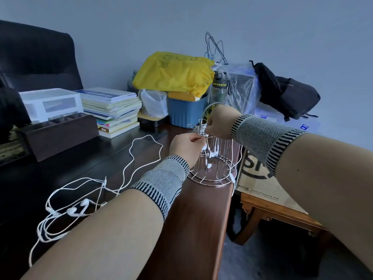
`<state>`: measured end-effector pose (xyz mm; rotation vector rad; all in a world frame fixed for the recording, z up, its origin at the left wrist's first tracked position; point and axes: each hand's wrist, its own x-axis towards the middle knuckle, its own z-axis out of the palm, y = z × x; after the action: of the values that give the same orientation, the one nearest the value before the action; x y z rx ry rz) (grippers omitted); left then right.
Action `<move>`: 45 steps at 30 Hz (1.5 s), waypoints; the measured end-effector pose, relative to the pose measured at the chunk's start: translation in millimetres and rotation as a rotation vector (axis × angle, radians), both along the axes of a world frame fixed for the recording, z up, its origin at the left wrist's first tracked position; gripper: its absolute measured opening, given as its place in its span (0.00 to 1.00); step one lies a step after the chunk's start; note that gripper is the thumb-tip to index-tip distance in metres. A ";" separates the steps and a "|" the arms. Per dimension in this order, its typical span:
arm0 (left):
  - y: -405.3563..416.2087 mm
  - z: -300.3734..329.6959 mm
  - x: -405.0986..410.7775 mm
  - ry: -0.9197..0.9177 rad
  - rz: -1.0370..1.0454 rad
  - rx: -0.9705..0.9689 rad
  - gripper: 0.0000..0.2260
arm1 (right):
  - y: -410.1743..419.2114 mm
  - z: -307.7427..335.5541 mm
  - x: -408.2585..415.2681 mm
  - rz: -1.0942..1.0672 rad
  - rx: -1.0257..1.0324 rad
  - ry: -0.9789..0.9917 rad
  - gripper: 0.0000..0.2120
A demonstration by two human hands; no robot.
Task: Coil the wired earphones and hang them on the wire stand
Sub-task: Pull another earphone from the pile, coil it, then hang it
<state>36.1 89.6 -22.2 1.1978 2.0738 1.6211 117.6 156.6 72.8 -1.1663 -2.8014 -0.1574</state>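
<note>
Now two hands at top of one wire stand (212, 168). Left hand (186, 147) pinches white earphones (210, 153) hanging inside stand; right hand (219, 123) grips stand's top. More earphones (77, 209), count unclear, loose on desk (193, 219) left of stand.

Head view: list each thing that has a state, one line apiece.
Wire stand: upright near the desk edge, white earbuds dangling inside.
Hung earphones: draped at the stand's top ring, both hands pinching there.
Left hand: fingers curled on white cable.
Right hand: fingers curled at the stand's top.
Loose earphones: uncoiled, sprawled on the desk.
Bottle: upright, capped.
</note>
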 end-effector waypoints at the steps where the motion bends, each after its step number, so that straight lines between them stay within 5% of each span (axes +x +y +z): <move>1: -0.3 -0.5 -0.6 -0.006 0.023 0.013 0.08 | -2.5 0.4 0.4 0.011 -0.016 -0.011 0.16; 9: 1.3 -7.3 2.5 -0.148 0.058 0.077 0.06 | -1.2 -0.3 3.2 0.069 -0.034 -0.046 0.13; 16: -3.2 -2.2 9.0 -0.016 0.042 -0.028 0.05 | -2.4 -1.6 8.2 0.077 -0.096 0.002 0.13; 23: -16.8 -18.8 1.2 -0.031 -0.019 -0.089 0.04 | -22.8 -18.5 37.1 0.060 -0.432 0.369 0.10; 34: -52.0 -31.2 8.1 -0.469 -0.240 -0.127 0.09 | -8.9 -53.9 48.0 -0.041 -0.533 0.845 0.09; 40: -55.4 -36.9 8.4 -0.528 -0.311 -0.195 0.06 | -25.9 -80.7 61.5 -0.104 -0.699 1.162 0.04; 45: -61.3 -37.2 18.6 -0.512 -0.343 -0.260 0.06 | -37.0 -113.5 77.2 -0.148 -0.771 1.238 0.06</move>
<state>54.7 28.3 -59.4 0.8736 1.5944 1.2824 194.8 119.6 -40.7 -0.9889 -1.6222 1.2500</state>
